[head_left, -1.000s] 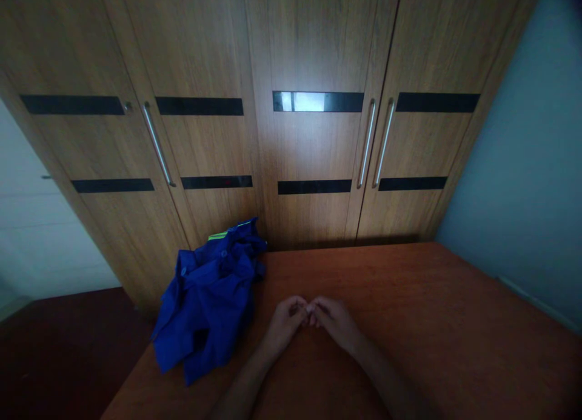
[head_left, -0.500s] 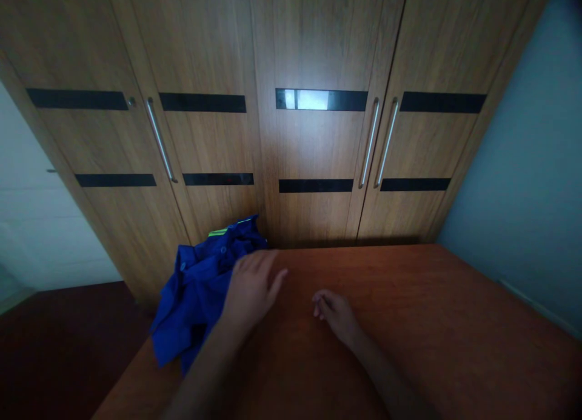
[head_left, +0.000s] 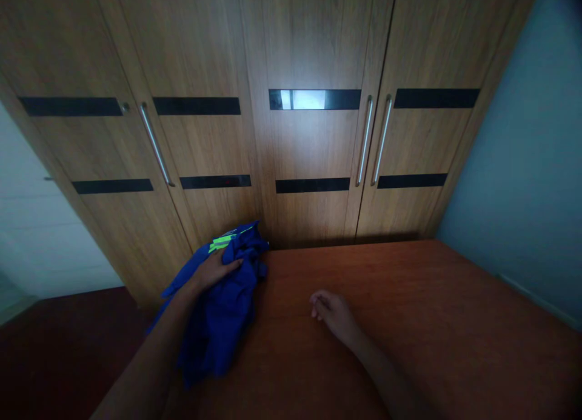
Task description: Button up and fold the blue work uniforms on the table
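Note:
A crumpled blue work garment [head_left: 227, 323] with bright yellow-green strips lies at the left side of the reddish-brown wooden tabletop [head_left: 364, 274]. My left hand [head_left: 216, 270] is closed on its upper part, thumb on the cloth and the other fingers partly hidden. The lower folds spread on the table toward me. Over the middle of the table is my right hand [head_left: 331, 314], loosely curled with nothing visible in it. It is apart from the garment, to the right of it.
Behind the table stands a wooden wardrobe [head_left: 309, 147] with dark stripes and long metal handles. A pale blue wall [head_left: 522, 183] is on the right. Dark reddish floor [head_left: 68, 347] shows past the table's left edge, beside a white surface [head_left: 50, 238].
My left hand has moved left from above the table and taken hold of the garment. The cloth is bunched differently and more of its yellow-green strips show. My right hand is nearly unmoved.

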The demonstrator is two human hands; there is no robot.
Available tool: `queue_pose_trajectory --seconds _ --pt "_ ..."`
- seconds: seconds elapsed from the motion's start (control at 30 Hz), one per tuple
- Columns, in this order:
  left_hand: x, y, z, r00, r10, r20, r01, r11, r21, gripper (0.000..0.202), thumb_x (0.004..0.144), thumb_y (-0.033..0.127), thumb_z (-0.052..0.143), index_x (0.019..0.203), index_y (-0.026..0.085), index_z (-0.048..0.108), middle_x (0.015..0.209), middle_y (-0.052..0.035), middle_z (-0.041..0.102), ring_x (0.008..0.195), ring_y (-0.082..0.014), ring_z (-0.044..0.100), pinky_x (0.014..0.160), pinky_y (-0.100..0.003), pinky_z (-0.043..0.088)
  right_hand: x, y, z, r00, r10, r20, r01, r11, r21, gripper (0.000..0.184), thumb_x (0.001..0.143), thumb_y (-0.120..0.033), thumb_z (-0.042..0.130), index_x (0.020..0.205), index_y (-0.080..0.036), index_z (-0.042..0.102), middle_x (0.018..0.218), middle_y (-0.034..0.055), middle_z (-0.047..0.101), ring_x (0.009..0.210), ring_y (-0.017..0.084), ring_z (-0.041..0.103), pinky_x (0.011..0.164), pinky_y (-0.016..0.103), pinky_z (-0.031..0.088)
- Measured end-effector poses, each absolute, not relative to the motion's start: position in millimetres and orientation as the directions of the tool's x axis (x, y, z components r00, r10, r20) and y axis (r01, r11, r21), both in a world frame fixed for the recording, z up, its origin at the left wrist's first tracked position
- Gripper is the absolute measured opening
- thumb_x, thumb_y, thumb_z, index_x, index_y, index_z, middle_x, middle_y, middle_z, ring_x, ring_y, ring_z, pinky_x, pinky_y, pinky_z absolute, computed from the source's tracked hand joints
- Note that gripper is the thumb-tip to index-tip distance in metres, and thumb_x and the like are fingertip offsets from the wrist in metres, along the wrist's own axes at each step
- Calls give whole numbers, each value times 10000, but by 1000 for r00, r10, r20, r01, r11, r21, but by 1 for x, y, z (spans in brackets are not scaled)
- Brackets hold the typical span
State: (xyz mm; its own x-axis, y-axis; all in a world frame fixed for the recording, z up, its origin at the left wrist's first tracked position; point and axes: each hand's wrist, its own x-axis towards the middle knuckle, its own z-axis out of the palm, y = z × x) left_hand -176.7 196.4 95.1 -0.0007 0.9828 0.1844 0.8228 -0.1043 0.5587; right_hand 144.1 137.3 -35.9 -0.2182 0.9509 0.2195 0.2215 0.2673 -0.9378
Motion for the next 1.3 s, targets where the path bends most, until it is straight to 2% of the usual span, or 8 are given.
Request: queue_pose_trajectory --seconds 0.1,0.23,0.37,0.5,0.63,0.8,1.07,1.3 --pt "-172 196 85 70 983 170 840 -150 521 711 714 656 512 1248 187 544 1249 -85 612 1185 -302 528 1009 -400 392 145 136 -32 -219 954 206 228 255 -939 228 874 -366 443 803 -196 578 615 3 617 530 122 559 541 235 439" --pt "-147 187 76 -13 984 179 908 -63 415 759 758 664 452 1338 175 437 1356 -120 508 1246 -317 466 1030 -408 354 145 132 -25 -227 952 205 235 258 -937 253 884 -397 435 858 -194 584 660 10 626 559 119 566 557 234 441" --pt "-107 168 71 -53 978 203 945 -17 327 772 788 657 414 1394 184 347 1410 -143 427 1253 -319 452 996 -387 375 144 131 -25 -214 957 198 210 243 -947 289 884 -429 435 941 -186 581 702 20 632 580 121 577 554 238 453" --pt "-69 150 70 -93 964 249 969 30 247 706 803 617 429 1383 223 348 1402 -157 415 1198 -334 490 933 -423 403 143 131 -26 -182 967 177 168 208 -964 368 872 -498 448 1043 -197 572 847 48 649 636 134 601 529 241 461" --pt "-41 137 68 -93 950 297 978 32 204 676 807 592 444 1377 240 352 1386 -176 415 1173 -359 492 902 -463 400 144 128 -19 -152 978 143 124 162 -979 455 856 -547 467 1163 -219 548 1044 89 646 806 198 639 543 276 505" --pt "-23 130 63 -44 949 311 977 -25 213 673 810 576 453 1380 234 352 1392 -181 402 1199 -358 465 930 -471 380 146 124 -11 -123 977 174 71 184 -980 466 845 -542 510 1201 -244 555 1227 93 594 1110 269 561 770 372 541" --pt "-26 134 67 -29 964 264 991 -6 130 637 806 464 497 1384 247 340 1391 -171 402 1139 -356 518 883 -462 425 145 123 -9 -197 970 141 10 145 -989 472 838 -548 515 1209 -257 543 1191 71 615 975 240 623 636 327 561" --pt "-47 148 70 -35 959 280 998 20 59 596 811 409 495 1369 257 351 1318 -158 469 1070 -341 559 826 -446 459 143 120 -13 -269 957 106 21 115 -993 467 844 -515 524 1238 -264 518 1217 83 593 1012 223 606 657 304 548"
